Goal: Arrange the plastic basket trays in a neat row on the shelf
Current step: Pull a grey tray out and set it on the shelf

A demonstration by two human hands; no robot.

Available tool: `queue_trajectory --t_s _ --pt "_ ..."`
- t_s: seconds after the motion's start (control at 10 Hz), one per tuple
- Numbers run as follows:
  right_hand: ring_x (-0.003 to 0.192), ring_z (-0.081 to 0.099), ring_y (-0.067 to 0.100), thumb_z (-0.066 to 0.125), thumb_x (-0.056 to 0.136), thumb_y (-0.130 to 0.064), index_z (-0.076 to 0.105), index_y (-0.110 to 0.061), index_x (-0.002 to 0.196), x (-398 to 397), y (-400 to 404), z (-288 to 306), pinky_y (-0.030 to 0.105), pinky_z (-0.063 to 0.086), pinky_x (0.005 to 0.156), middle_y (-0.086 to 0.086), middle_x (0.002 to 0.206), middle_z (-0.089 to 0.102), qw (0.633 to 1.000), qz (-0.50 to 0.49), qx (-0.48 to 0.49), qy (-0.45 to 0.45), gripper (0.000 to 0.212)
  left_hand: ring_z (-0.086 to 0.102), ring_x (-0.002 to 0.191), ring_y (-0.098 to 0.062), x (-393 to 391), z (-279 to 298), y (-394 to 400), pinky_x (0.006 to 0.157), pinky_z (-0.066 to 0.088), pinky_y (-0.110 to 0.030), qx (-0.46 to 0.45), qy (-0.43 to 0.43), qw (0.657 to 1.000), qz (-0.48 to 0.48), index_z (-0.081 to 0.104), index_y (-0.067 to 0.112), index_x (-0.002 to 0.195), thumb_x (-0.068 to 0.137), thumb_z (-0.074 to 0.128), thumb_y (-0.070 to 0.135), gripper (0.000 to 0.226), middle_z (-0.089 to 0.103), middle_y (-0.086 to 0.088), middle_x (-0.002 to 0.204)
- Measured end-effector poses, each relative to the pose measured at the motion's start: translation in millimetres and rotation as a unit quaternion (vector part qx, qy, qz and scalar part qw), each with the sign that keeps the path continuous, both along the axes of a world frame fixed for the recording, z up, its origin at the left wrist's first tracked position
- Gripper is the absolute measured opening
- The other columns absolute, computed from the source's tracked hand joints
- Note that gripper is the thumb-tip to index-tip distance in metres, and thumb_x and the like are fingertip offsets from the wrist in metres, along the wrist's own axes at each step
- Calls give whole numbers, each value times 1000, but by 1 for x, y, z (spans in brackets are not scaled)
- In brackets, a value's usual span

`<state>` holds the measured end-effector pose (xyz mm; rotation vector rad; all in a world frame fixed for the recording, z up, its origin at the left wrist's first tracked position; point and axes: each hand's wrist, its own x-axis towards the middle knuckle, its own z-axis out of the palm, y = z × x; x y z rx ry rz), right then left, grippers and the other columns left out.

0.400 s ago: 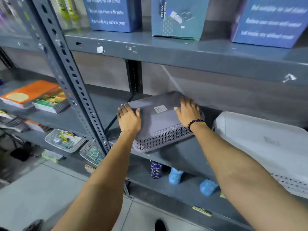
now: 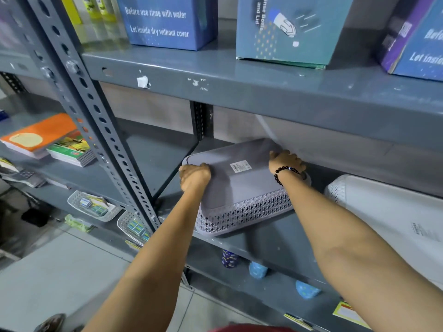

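A: Entry, middle shelf of the grey slotted-steel rack (image 2: 275, 245). Where is the task object?

B: The upturned grey-lilac plastic basket tray with lattice side walls (image 2: 239, 185) lies base-up on that shelf, white barcode sticker (image 2: 240, 166) on top. It sits askew: its near lattice wall runs at an angle to the shelf's front edge, with the near-left corner close to the lip.

A: Hands?

B: Left hand (image 2: 194, 176) is curled over the tray's left edge, fingers folded down onto the rim, so closed on the tray. Right hand (image 2: 286, 161), the wrist carrying a black bead bracelet (image 2: 284, 173), is hooked over the far right corner, fingers bent around it. Both grips look firm; the fingertips themselves are hidden behind the tray's edges.

A: Neighbouring trays?

B: One upturned white plastic basket tray (image 2: 393, 219) lies to the right on the same shelf, also base-up, with a clear gap between the two. Not touching.

A: Step in hand, by your reading?

B: Judgement: squaring up the grey-lilac tray, with the row not yet formed. Only two trays are in view here.

A: Next move requires?

B: Likely a rotation to bring the lattice wall parallel to the shelf edge, then a slide right toward the white tray. Clearance under the upper shelf (image 2: 263, 97) looks tight, so sliding seems safer than lifting. The near-left corner needs watching at the lip.
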<state>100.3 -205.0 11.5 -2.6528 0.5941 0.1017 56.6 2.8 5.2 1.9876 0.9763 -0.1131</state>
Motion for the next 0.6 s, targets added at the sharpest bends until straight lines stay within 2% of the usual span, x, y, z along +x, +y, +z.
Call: queue_trajectory --t_s 0.1,0.2,0.3,0.4,0.5,0.6 --pt "133 36 34 28 93 -51 36 -6 139 0 1 9 47 28 110 18 145 38 996 -65 53 7 66 51 122 -38 5 4 -2 99 46 -48 -13 -19 1000 15 34 1 136 88 47 41 64 47 -16 139" --pt "134 35 30 25 92 -55 40 -8 139 -7 2 31 44 28 109 15 144 39 975 -155 159 -18 68 46 127 -39 11 19 -2 102 41 -50 22 -73 997 0 32 2 136 92 41 48 64 42 -17 143" --pt "135 33 31 21 95 -50 38 -8 140 -18 -1 45 44 26 110 16 146 37 955 -198 203 -81 64 48 125 -38 12 37 2 102 39 -49 5 -160 987 -1 36 3 133 92 37 53 65 46 -18 140" --pt "134 35 34 16 101 -29 32 -6 142 -41 -6 65 42 28 111 20 147 36 887 -217 339 -227 50 54 116 -37 19 74 6 96 42 -41 -160 -335 928 27 43 4 129 96 34 44 53 55 -20 131" --pt "131 41 31 24 100 -29 38 -7 140 -59 -5 61 36 34 108 17 145 41 788 -265 447 -331 48 54 112 -33 13 81 11 93 43 -36 -250 -362 897 42 44 5 130 98 31 37 47 54 -19 130" --pt "137 37 25 39 87 -54 37 -15 143 -95 9 47 39 34 109 9 151 37 657 -314 600 -333 68 44 131 -29 -20 61 24 110 35 -37 -313 -325 892 18 41 9 137 97 27 45 56 46 -15 143"
